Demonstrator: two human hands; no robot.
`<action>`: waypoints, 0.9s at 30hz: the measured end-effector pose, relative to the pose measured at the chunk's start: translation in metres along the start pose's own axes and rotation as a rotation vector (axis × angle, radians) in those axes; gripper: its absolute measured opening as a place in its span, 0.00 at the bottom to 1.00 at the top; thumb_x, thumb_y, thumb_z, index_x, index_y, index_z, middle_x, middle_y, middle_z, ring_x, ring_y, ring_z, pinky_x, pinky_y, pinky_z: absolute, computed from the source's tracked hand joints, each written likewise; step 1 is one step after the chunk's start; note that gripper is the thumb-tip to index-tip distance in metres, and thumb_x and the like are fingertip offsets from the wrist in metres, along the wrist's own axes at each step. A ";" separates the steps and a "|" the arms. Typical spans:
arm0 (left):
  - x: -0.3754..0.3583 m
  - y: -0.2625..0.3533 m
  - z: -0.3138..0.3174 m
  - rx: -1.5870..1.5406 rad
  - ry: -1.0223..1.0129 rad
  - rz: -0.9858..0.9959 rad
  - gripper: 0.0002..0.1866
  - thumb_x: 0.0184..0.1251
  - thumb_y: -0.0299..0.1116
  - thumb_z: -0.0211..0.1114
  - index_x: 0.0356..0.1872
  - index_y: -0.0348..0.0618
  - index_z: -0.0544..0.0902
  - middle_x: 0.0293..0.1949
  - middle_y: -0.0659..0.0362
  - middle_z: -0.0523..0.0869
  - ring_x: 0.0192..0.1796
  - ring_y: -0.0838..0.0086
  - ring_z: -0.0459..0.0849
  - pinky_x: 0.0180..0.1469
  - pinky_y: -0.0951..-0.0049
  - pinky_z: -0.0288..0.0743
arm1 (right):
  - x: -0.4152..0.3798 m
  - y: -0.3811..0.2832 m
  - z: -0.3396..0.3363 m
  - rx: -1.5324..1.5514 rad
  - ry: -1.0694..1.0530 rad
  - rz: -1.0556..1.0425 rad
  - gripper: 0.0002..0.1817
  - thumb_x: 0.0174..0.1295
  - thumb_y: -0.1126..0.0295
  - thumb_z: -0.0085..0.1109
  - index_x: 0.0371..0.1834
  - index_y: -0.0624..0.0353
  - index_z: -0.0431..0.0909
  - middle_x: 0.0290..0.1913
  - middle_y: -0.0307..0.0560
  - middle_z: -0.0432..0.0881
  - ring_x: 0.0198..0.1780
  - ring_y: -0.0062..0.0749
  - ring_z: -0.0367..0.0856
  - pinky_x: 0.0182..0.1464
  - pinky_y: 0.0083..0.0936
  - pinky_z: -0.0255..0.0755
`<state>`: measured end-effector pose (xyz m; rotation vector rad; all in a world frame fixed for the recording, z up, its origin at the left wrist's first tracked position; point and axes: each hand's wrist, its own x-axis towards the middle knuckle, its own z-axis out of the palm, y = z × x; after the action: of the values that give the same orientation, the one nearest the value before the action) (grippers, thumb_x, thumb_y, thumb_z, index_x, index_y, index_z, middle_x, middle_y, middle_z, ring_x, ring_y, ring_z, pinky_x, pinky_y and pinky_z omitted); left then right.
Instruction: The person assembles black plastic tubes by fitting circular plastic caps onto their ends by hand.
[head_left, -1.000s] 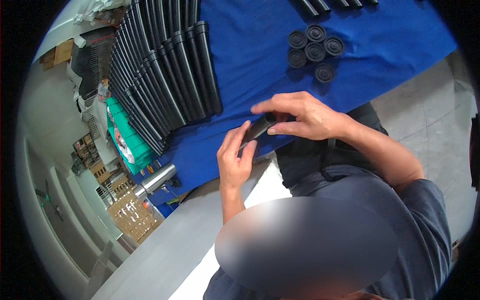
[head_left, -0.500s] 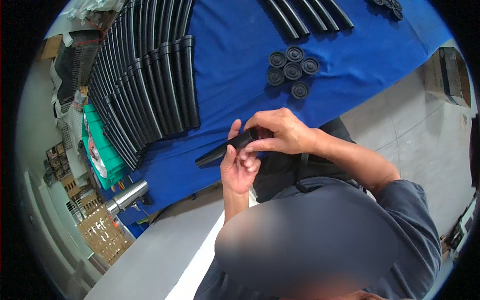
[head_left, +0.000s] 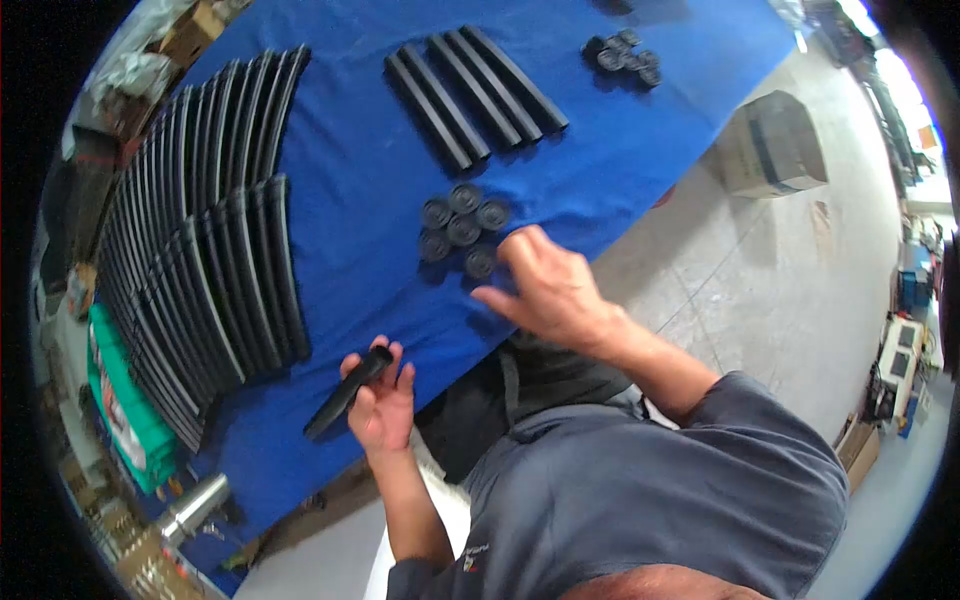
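A short black tube (head_left: 345,395) is gripped in my left hand (head_left: 385,410) over the near part of the blue cloth, its open end pointing up and to the right. My right hand (head_left: 555,295) is off the tube, just right of a cluster of round black caps (head_left: 463,230). Its thumb and fingers are apart with nothing between them. The closest cap (head_left: 480,262) lies slightly away from the others, near the fingertips.
Long rows of black tubes (head_left: 215,250) fill the table's left side. Several more tubes (head_left: 475,95) and another cap group (head_left: 622,58) lie farther back. A green bin (head_left: 125,400) and metal cylinder (head_left: 195,508) sit at left. A cardboard box (head_left: 770,145) stands on the floor.
My right hand has let go of the tube's end and moved beside the caps. My left hand still holds the tube. The view has shifted, showing more of the table's far right.
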<state>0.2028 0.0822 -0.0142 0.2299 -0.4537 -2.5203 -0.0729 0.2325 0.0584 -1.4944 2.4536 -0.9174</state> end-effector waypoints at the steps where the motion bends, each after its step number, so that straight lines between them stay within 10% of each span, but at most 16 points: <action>1: 0.000 0.000 0.002 -0.013 -0.021 0.004 0.27 0.74 0.26 0.68 0.72 0.52 0.78 0.78 0.43 0.69 0.79 0.48 0.69 0.75 0.42 0.73 | 0.001 0.000 0.002 0.008 -0.030 0.017 0.27 0.58 0.55 0.78 0.43 0.60 0.69 0.40 0.55 0.77 0.39 0.55 0.85 0.35 0.44 0.82; 14: 0.000 -0.002 0.005 -0.029 0.049 0.020 0.25 0.71 0.30 0.72 0.67 0.49 0.79 0.72 0.41 0.77 0.73 0.46 0.78 0.70 0.40 0.78 | 0.007 -0.010 0.008 0.088 -0.030 0.044 0.22 0.63 0.63 0.73 0.45 0.62 0.68 0.39 0.58 0.78 0.38 0.59 0.85 0.37 0.49 0.81; 27: -0.003 0.012 0.015 0.118 0.109 0.248 0.23 0.69 0.27 0.72 0.64 0.43 0.79 0.69 0.38 0.79 0.69 0.43 0.81 0.68 0.42 0.82 | 0.046 -0.063 0.062 0.272 -0.159 -0.354 0.27 0.59 0.72 0.70 0.63 0.63 0.77 0.45 0.55 0.79 0.42 0.52 0.85 0.41 0.42 0.84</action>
<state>0.2077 0.0782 0.0043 0.3334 -0.5522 -2.2295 -0.0226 0.1462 0.0522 -1.8458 1.8993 -1.0896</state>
